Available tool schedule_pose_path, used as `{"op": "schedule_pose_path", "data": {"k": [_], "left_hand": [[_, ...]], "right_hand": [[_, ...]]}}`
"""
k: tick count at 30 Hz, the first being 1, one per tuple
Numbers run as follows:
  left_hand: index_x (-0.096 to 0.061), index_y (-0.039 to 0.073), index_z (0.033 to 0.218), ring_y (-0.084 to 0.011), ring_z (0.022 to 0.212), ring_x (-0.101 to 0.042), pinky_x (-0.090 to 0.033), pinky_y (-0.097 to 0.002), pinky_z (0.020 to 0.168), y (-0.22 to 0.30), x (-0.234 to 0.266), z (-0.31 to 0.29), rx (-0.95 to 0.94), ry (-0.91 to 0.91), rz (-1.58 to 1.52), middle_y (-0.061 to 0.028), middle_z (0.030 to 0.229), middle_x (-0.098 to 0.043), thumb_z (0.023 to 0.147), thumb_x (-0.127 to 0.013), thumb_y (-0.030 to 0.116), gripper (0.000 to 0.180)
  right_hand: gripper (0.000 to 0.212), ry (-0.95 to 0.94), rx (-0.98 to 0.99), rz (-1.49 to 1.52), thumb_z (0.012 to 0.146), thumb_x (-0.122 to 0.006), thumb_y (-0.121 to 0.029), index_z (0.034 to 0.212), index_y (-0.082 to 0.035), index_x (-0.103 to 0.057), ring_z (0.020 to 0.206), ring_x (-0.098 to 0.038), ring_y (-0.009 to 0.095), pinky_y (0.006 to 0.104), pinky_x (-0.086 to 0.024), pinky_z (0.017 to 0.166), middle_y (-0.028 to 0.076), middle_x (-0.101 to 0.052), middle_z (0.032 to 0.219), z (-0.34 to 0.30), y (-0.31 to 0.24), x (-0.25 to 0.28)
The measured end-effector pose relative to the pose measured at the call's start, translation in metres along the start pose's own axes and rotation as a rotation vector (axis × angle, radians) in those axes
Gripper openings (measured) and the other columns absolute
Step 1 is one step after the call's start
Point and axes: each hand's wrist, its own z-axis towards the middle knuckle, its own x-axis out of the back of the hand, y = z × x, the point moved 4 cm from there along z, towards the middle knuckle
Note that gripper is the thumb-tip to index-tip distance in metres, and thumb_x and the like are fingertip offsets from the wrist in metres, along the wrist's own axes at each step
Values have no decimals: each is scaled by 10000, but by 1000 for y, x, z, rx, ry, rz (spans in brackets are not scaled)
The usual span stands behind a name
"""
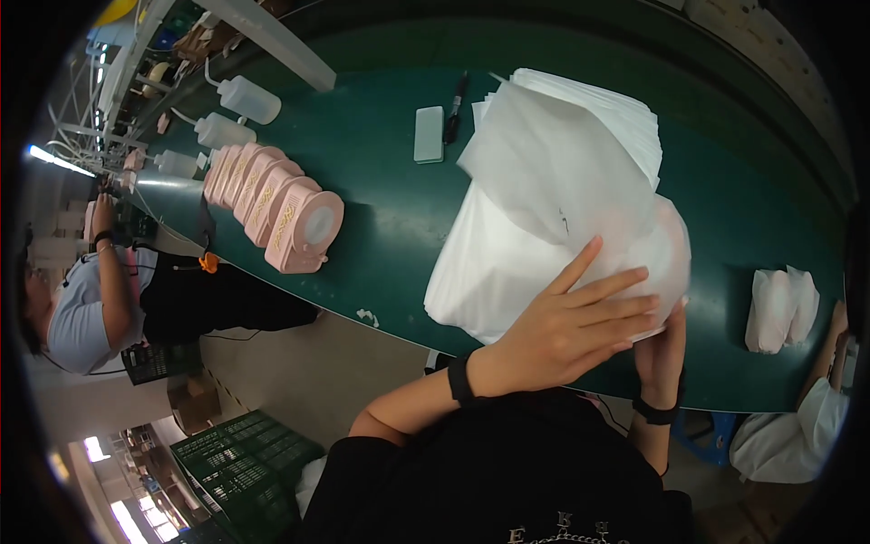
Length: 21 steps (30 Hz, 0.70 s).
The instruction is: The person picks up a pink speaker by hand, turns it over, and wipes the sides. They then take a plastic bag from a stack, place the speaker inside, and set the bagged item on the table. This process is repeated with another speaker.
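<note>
My left hand [571,322] lies flat, fingers spread, on a sheet of white tissue paper [544,218] that is folded over a rounded object near the table's front edge. My right hand [662,349] grips the same wrapped bundle [662,249] from the right and underneath. The thing inside is hidden by the paper. A thick stack of white tissue sheets [598,118] lies just behind it on the dark green table [381,199].
A row of several pink rounded items [272,204] lies at left. White squeeze bottles [245,98], a pale green flat block [429,134] and a black marker [455,107] lie at the back. Two wrapped white bundles [781,308] rest at right. Another person [100,290] sits at far left; green crates [245,453] stand on the floor.
</note>
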Motion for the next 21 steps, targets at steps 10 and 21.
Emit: {"op": "schedule_pose_path", "data": {"k": [10, 21], "left_hand": [[-626, 51, 1111, -293, 1172, -523, -198, -526, 1094, -3, -16, 0, 5, 78, -246, -115, 1173, -605, 863, -559, 92, 260], [-658, -22, 1026, -181, 973, -590, -443, -279, 855, -39, 83, 15, 247, 430, -153, -122, 1040, -661, 947, -493, 170, 265]], "right_hand": [[627, -306, 216, -832, 755, -732, -220, 1262, 27, -457, 954, -590, 147, 293, -488, 807, 91, -610, 1078, -3, -3, -13], [819, -589, 647, -1203, 637, -813, -144, 1326, 5, -397, 841, -571, 210, 303, -477, 719, 107, -584, 932, -10, -29, -97]]}}
